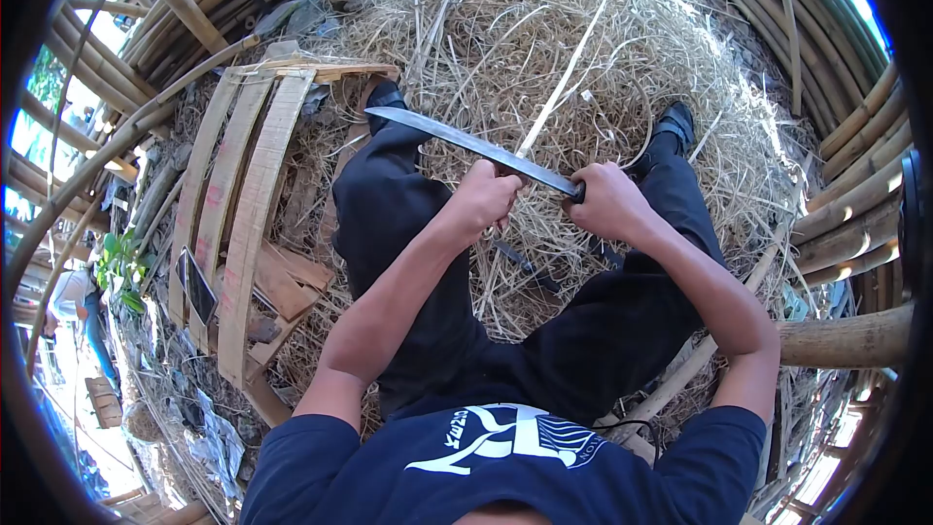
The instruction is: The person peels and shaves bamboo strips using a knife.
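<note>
My right hand (pixel 609 202) is closed around the dark handle of a machete (pixel 457 136). Its long grey blade points up and to the left, crossing over my left hand's side toward my left knee. My left hand (pixel 486 196) is closed near the lower end of a thin pale bamboo strip (pixel 571 63), which stretches away over the shavings. The blade lies across the strip just above my left fingers; whether it is cutting in, I cannot tell. A dark narrow object (pixel 527 264), its kind unclear, lies on the shavings between my legs.
Curly bamboo shavings (pixel 515 19) cover the ground. A slatted wooden crate (pixel 258 204) stands at my left. Stacked bamboo poles (pixel 855 199) rise on the right, and more poles (pixel 185 0) at the upper left. Another person (pixel 83 306) is at the far left.
</note>
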Tool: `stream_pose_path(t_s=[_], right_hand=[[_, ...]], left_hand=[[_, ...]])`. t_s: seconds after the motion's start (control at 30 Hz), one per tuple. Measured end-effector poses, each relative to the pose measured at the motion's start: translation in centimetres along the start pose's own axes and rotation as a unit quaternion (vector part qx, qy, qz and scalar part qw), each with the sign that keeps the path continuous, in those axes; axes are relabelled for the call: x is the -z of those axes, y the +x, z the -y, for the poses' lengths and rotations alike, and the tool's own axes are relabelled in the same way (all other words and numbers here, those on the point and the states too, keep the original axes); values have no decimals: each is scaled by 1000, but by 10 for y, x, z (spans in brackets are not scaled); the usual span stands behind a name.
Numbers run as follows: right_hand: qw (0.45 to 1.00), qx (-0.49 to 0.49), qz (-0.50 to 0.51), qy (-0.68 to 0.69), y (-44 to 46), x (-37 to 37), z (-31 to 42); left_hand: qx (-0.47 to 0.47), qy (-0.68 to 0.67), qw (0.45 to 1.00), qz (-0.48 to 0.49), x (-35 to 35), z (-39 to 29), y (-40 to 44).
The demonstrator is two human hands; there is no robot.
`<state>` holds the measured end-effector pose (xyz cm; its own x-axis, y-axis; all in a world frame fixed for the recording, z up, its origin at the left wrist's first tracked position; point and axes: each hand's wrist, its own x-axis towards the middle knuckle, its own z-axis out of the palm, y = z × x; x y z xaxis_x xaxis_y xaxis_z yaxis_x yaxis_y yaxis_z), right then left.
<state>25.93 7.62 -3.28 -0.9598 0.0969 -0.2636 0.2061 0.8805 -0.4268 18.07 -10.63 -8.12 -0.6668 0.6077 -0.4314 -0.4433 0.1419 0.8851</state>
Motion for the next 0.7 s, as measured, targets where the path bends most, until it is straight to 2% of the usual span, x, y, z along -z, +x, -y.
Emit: stream_pose_path(t_s=[0.17, 0.3, 0.37, 0.43, 0.53, 0.63, 0.7], right_hand=[[999, -30, -15, -10, 10, -14, -17], [995, 25, -86, -51, 17, -22, -30], [999, 0, -20, -35, 24, -18, -31], [999, 7, -14, -46, 30, -17, -38], [997, -2, -21, -70, 35, -18, -43], [993, 25, -30, -115, 39, -14, -47], [993, 23, -39, -110, 40, -14, -50]], left_hand=[[-10, -17, 999, 29, -7, 2, -3], [16, -55, 997, 48, -2, 6, -1], [23, -58, 996, 61, 1, 8, -1], [6, -138, 987, 79, 0, 8, -5], [20, -150, 984, 89, 3, 11, 0], [26, -66, 996, 52, -3, 10, 1], [29, -62, 996, 62, 1, 11, 6]])
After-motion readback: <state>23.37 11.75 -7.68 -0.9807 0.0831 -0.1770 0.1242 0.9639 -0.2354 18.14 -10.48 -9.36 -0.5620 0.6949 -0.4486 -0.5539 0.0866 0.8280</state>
